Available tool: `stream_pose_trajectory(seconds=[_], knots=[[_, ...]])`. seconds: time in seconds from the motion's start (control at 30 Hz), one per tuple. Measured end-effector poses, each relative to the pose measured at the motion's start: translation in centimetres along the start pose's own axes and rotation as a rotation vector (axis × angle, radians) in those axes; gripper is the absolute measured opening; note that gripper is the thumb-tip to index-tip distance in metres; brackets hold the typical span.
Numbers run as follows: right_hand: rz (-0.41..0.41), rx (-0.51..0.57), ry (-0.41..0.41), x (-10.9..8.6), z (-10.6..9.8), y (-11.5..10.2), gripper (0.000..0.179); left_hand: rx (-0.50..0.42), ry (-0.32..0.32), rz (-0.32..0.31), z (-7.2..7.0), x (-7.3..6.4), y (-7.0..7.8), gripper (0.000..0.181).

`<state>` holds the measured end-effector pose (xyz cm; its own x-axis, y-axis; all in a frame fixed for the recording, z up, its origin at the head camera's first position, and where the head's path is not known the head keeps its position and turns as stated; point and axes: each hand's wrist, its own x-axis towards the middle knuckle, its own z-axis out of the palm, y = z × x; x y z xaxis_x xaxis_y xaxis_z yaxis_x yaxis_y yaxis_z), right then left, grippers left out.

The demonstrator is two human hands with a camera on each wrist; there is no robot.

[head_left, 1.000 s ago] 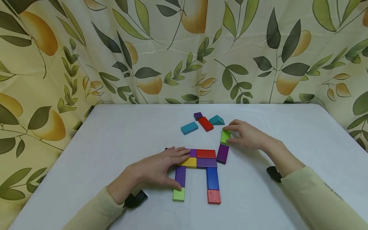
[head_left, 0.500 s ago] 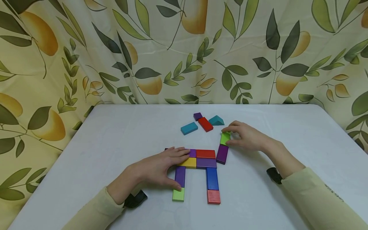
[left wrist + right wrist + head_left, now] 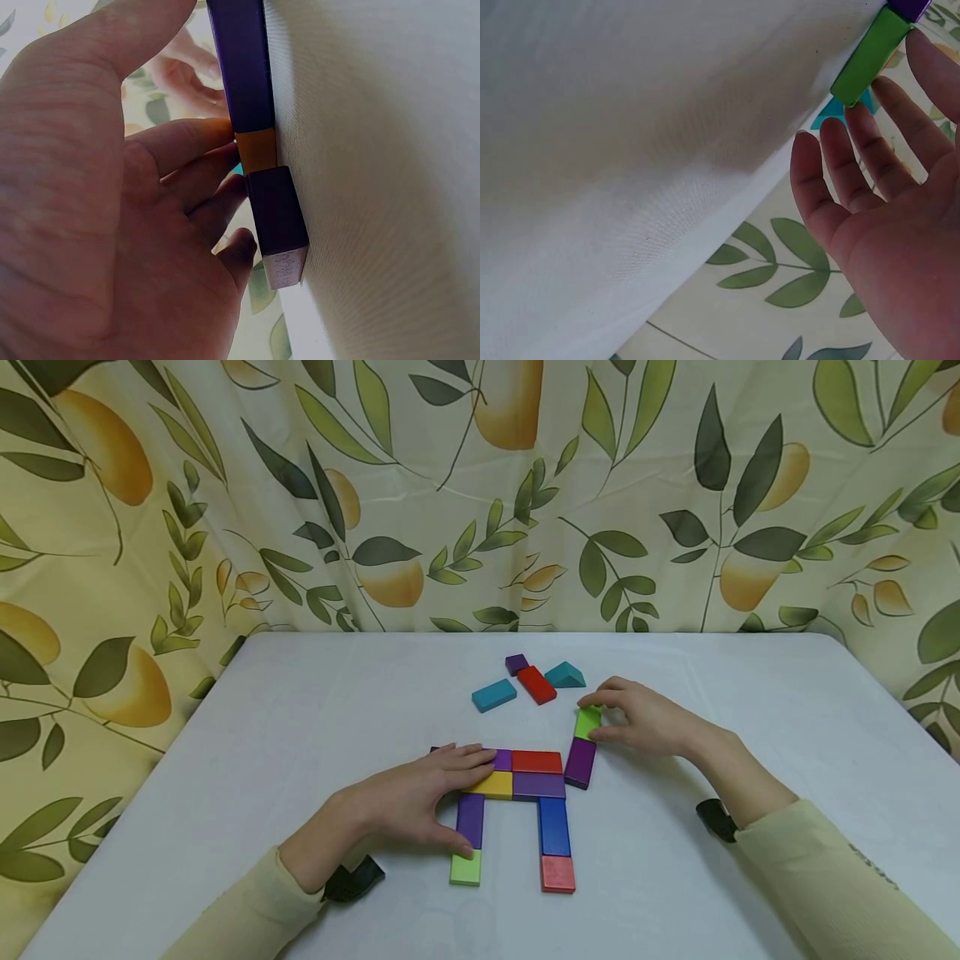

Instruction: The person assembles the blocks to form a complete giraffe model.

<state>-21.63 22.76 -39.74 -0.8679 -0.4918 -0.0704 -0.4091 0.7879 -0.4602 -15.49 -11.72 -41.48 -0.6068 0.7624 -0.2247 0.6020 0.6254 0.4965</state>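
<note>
My left hand (image 3: 408, 797) lies over the left part of a flat block figure, its fingers extended across the upper blocks and its thumb at a light green block (image 3: 466, 868). Under and beside it show a yellow block (image 3: 495, 785), a purple leg block (image 3: 470, 820) and a dark purple block (image 3: 279, 210). My right hand (image 3: 641, 714) pinches a bright green block (image 3: 588, 723) between thumb and fingers. That green block (image 3: 871, 56) meets the end of a dark purple block (image 3: 581, 762), which slants up from the figure's upper right corner. The figure's left end is hidden by my left hand.
Behind the figure lie a teal block (image 3: 494, 695), a red block (image 3: 537, 684), a small purple block (image 3: 517, 664) and a teal triangular block (image 3: 566, 675). A blue block (image 3: 555, 827) and a coral block (image 3: 558, 874) form the right leg. A patterned curtain (image 3: 480, 527) hangs behind the white table (image 3: 337, 693).
The bright green block has slid slightly toward me with my right hand, up against the end of the dark purple block. My left hand has stayed in place.
</note>
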Motion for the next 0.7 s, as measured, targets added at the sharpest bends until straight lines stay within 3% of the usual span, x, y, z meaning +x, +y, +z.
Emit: stream_pose_trajectory(seconds=[0.7], knots=[[-0.014,-0.003,0.016,0.23,-0.41,-0.22,0.045,0.008,0.005,-0.003,0.08,-0.01,-0.03,0.099]])
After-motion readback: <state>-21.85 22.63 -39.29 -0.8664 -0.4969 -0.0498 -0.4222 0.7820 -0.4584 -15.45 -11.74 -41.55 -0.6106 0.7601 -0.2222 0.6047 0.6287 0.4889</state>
